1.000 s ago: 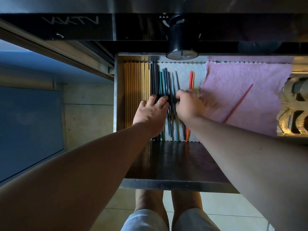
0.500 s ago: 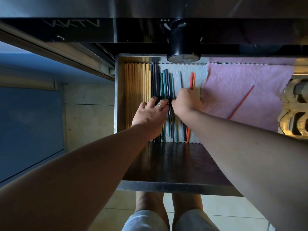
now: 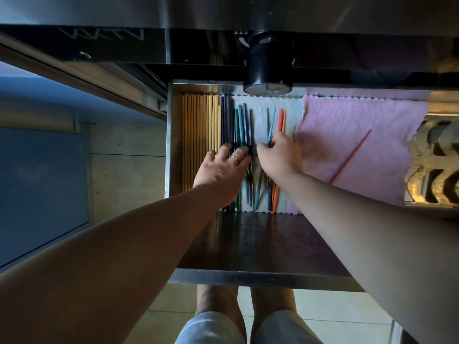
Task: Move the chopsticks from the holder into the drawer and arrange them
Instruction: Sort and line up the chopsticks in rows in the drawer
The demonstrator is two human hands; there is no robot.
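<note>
**Both hands in the drawer, sorting chopsticks**

Our left hand (image 3: pixel 223 173) lies flat with fingers spread wide, pressing on the dark and teal chopsticks (image 3: pixel 242 127) on the white cloth (image 3: pixel 258 115) in the open drawer (image 3: pixel 260 278). It grips nothing. Just beside it, our right hand (image 3: pixel 279 157) pinches a light blue chopstick (image 3: pixel 272 125) between thumb and curled fingers, its far end tilted. The orange chopsticks (image 3: pixel 282 120) lie touching that hand's far side. Wooden chopsticks (image 3: pixel 201 135) fill the drawer's left edge in a neat row. One red chopstick (image 3: pixel 350 157) lies slantwise alone on the pink cloth (image 3: pixel 360 125).
</note>
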